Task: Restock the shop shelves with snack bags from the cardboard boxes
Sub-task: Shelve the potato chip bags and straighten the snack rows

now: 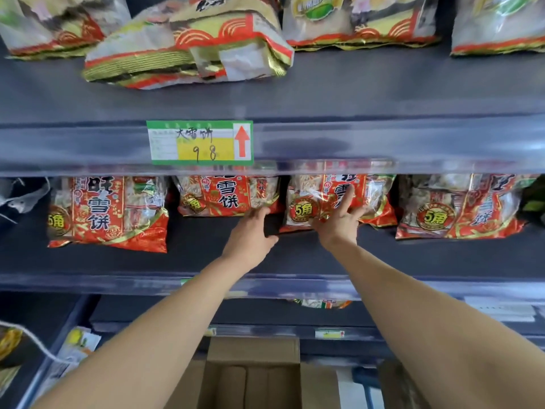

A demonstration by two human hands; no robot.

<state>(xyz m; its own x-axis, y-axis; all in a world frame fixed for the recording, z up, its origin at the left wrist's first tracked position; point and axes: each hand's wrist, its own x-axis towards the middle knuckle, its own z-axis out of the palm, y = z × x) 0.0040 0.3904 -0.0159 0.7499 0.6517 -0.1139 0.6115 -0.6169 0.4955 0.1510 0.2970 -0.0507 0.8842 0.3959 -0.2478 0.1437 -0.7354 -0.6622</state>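
Middle shelf (pixel 295 256), facing-up stage of restocking. My right hand (pixel 339 219) lies flat against the front of a red snack bag (pixel 376 199), fingers straight and slightly spread, pointing to 12 o'clock. The palm bears on the bag's lower edge, which I judge serves to push it back and stand it in line with its neighbours. My left hand (pixel 250 234), at 9 o'clock of the right, is relaxed, fingers loosely bent. Their tips touch the bottom edge of the neighbouring bag (pixel 224 196) and grip nothing, and the thumb points to 3 o'clock beneath the dark gap between the two bags, probably to stop that bag sliding while the other is seated. A third bag (pixel 109 214) stands at 9 o'clock and a fourth bag (pixel 460 208) at 3 o'clock, both well apart from my hands. At 12 o'clock the upper shelf's clear front rail (pixel 383 140), bearing a green price label (pixel 200 143), overhangs the bag tops and limits how high a bag can be lifted in. At 6 o'clock, between my forearms, the cardboard box (pixel 253 349) stands open; whether bags remain inside cannot be told
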